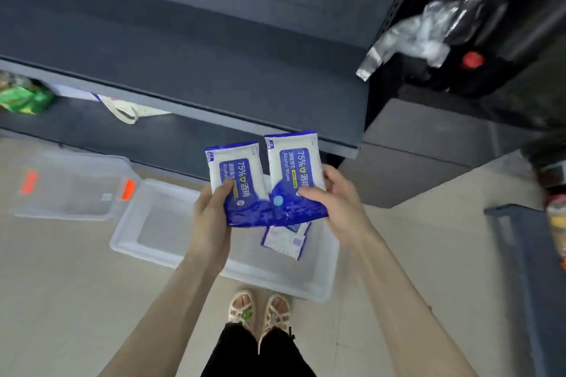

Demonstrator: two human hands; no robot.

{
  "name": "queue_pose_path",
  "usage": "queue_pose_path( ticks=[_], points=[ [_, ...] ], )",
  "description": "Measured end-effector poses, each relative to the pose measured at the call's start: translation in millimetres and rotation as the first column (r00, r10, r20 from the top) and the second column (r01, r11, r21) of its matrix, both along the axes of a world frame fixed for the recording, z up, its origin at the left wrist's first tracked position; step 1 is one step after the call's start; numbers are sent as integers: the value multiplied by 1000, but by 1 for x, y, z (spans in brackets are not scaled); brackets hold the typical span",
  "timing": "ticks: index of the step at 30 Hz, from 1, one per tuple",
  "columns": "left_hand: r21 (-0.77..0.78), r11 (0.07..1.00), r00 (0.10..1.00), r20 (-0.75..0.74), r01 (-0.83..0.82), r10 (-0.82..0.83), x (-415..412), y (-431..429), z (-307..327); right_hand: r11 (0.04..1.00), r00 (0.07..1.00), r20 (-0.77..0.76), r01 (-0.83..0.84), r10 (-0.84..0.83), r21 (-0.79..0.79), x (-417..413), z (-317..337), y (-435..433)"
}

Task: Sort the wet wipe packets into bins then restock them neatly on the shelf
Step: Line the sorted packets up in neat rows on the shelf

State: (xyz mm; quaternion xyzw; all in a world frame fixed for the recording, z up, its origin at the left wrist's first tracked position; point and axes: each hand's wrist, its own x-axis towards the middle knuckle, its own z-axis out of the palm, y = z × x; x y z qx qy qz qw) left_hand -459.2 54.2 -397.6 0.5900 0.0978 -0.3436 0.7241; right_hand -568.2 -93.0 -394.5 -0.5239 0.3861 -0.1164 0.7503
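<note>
Holding one wet wipe packet apiece, the left hand (214,211) grips the left packet (237,180) and the right hand (340,202) the right packet (294,174), above the clear bin (153,254). Restocking looks barely begun: the dark shelf (183,49) shows no packets, and one last packet (286,242) lies in the bin. A lidded bin (70,190) sits beside it.

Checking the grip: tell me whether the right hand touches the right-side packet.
Touching. Head view shows the right hand pinching the right-side packet, thumb on its front.
</note>
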Motion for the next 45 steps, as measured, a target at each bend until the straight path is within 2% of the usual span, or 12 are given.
queue_pose_path(
  ticks=[3,6,11,19,22,28,34,36,40,42,45],
  points=[
    [-7,999,981,191,37,-35,8,-2,62,995,998,55,-9,14,-101,5,66,-6],
    [-71,996,925,380,55,-24,25,-5,128,972,990,139,13,21,-236,18,135,-19],
    [-129,984,814,580,124,-27,65,-10,205,921,953,291,43,78,-387,47,225,-36],
    [-280,925,810,585,255,-46,160,-53,297,815,936,342,132,85,-564,120,318,-59],
    [-221,919,733,673,326,-98,208,-71,326,797,930,365,183,50,-576,153,347,-73],
    [-133,849,638,721,512,-271,293,-119,371,731,949,315,220,-8,-646,217,387,-108],
    [61,774,459,774,631,-436,355,-184,391,712,979,189,185,-74,-677,269,407,-162],
    [177,762,356,803,623,-478,374,-210,395,680,980,168,195,-107,-707,284,407,-183],
    [505,761,57,818,407,-573,403,-261,405,640,976,149,216,-157,-738,306,401,-222],
    [590,752,-72,798,293,-598,410,-281,410,630,974,144,224,-176,-744,315,396,-239],
    [661,722,-141,749,205,-647,417,-306,407,596,973,122,218,-197,-773,326,389,-256]
  ],
)
